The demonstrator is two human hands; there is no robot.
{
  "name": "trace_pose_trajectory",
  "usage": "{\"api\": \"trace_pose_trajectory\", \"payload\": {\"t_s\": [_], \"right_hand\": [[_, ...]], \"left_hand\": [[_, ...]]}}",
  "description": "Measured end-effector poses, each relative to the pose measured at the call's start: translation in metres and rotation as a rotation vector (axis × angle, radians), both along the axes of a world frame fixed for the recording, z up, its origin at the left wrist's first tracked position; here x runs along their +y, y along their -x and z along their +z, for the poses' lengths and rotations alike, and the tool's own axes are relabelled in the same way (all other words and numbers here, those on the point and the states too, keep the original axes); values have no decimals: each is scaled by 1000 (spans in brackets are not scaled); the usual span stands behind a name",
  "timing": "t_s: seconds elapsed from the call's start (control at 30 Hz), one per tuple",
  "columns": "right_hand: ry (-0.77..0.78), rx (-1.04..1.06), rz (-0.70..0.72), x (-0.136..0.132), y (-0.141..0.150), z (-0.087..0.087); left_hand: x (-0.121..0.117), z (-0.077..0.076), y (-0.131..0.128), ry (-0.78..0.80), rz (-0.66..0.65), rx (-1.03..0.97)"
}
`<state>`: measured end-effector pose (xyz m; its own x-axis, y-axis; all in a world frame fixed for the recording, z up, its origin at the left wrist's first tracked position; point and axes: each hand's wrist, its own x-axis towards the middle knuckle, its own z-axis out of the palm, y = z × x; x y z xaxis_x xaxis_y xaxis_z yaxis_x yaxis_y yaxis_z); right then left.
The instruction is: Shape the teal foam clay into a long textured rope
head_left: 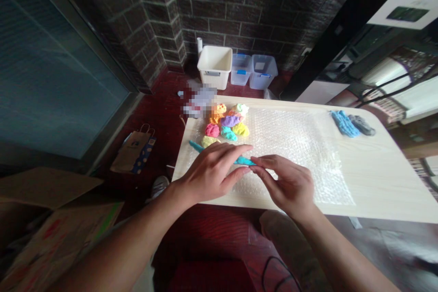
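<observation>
My right hand [287, 178] pinches the end of a turquoise strip of modelling clay [244, 161] between thumb and fingertips. The fingers and thumb of my left hand [214, 169] are closed round the same strip, hiding part of it. Another turquoise stretch sticks out beyond my left hand; whether it is one piece with the strip is hidden. Just past my left hand lie soft clay lumps: pale yellow [209, 141], pink-red [212, 130], turquoise [228, 133], yellow [241, 129], purple [230, 121], orange [218, 112] and pale green-white [241, 109].
Bubble wrap [290, 141] covers part of the pale wooden table [386, 178]. Blue [344, 123] and grey [362, 125] bundles lie at the far right. Beyond stand a white bin [215, 66] and two clear tubs [263, 73]. A paper bag [132, 150] and cardboard box [58, 232] are left.
</observation>
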<state>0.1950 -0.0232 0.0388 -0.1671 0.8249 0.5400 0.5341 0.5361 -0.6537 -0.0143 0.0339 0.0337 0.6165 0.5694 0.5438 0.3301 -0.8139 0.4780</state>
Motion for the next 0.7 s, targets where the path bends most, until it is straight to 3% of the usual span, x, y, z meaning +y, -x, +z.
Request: {"api": "trace_pose_trajectory", "payload": {"t_s": [0.27,0.7], "right_hand": [[174,108,-20,-3,-3,-6],[57,29,17,-3,-2,0]], "left_hand": [[5,-2,1,-93,3,-82],[2,-1,-2,-96,14,-28]]}}
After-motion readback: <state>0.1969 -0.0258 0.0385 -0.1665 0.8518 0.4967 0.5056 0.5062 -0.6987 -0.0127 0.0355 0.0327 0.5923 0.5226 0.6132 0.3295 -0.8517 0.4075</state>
